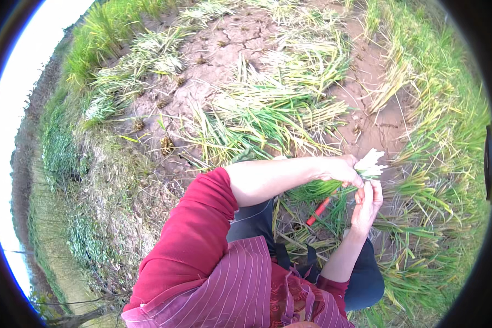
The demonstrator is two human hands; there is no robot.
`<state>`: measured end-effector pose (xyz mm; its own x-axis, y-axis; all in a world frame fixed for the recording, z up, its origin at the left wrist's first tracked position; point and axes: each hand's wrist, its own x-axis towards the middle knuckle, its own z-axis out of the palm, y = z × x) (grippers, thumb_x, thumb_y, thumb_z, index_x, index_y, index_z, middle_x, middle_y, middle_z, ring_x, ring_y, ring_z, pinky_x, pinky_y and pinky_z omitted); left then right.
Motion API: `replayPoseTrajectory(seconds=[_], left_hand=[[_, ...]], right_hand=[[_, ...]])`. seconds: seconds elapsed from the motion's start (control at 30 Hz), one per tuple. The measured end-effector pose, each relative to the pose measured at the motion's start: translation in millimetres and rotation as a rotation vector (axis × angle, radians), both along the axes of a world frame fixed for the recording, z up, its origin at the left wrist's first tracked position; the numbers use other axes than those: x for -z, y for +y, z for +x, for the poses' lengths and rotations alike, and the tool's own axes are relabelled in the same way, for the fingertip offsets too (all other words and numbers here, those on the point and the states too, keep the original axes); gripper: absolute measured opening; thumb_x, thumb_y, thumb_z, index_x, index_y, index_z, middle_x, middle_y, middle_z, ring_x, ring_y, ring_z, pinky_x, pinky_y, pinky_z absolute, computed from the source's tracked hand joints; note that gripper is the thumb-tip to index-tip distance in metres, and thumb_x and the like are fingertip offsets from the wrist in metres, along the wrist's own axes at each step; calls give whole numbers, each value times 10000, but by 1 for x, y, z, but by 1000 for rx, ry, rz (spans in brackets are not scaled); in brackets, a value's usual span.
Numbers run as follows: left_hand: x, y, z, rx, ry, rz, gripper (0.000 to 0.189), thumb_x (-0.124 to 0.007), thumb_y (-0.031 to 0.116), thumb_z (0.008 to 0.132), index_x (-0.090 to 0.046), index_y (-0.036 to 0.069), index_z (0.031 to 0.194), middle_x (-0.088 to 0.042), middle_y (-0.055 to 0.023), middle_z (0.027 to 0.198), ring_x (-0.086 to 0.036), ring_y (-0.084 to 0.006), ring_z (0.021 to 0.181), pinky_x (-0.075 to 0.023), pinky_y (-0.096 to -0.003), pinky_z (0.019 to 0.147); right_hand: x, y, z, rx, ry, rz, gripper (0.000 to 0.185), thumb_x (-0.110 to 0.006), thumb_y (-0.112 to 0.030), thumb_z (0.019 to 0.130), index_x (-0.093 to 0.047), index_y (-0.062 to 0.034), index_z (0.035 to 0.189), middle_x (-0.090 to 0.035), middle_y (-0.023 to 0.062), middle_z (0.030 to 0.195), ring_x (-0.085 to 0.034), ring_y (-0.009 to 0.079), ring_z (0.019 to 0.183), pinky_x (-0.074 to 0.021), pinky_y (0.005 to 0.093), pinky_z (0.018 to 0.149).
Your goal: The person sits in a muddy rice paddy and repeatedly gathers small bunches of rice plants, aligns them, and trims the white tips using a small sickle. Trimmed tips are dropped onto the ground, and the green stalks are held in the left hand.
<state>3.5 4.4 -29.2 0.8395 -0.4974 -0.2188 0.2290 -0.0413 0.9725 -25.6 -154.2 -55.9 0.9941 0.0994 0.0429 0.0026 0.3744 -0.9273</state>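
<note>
My left hand (pixel 344 169) is closed around a bundle of cut grass-like stalks (pixel 369 165). The bundle's pale cut ends stick out to the right of the fist, and its green leaves (pixel 317 189) hang below my left wrist. Just under the cut ends, my right hand (pixel 365 205) has its fingertips bent against the bundle, beside my left thumb; part of this grip is hidden. A tool's red handle (pixel 319 211) lies among green blades on the ground, left of my right hand. Leaves cover its upper end.
Cut stalks (pixel 266 110) lie in heaps on cracked brown soil (pixel 213 53) with short stubble clumps (pixel 167 145). Standing green plants (pixel 102 37) grow at the upper left, and more dense growth (pixel 451 102) lines the right. My bent knee (pixel 367 279) is below my right hand.
</note>
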Motion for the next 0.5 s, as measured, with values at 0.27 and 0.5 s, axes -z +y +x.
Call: replayPoseTrajectory(seconds=[0.27, 0.5], left_hand=[[-20, 5, -14, -72, 27, -31, 171, -636, 55, 647, -572, -4, 794, -543, -18, 598, -432, -89, 478, -344, -227, 430], [-23, 2, -17, -63, 59, 15, 263, -630, 32, 618, -545, -28, 860, -579, -52, 614, -449, -111, 464, -368, -235, 431]], right_hand=[[-10, 5, -8, -33, -52, -12, 118, -513, -136, 868, -462, -68, 786, -354, -48, 610, -296, 23, 511, -230, 179, 448], [-19, 8, -12, 35, 28, 96, 102, -485, -96, 856, -424, -79, 776, -315, -43, 620, -282, 35, 531, -229, 184, 465]])
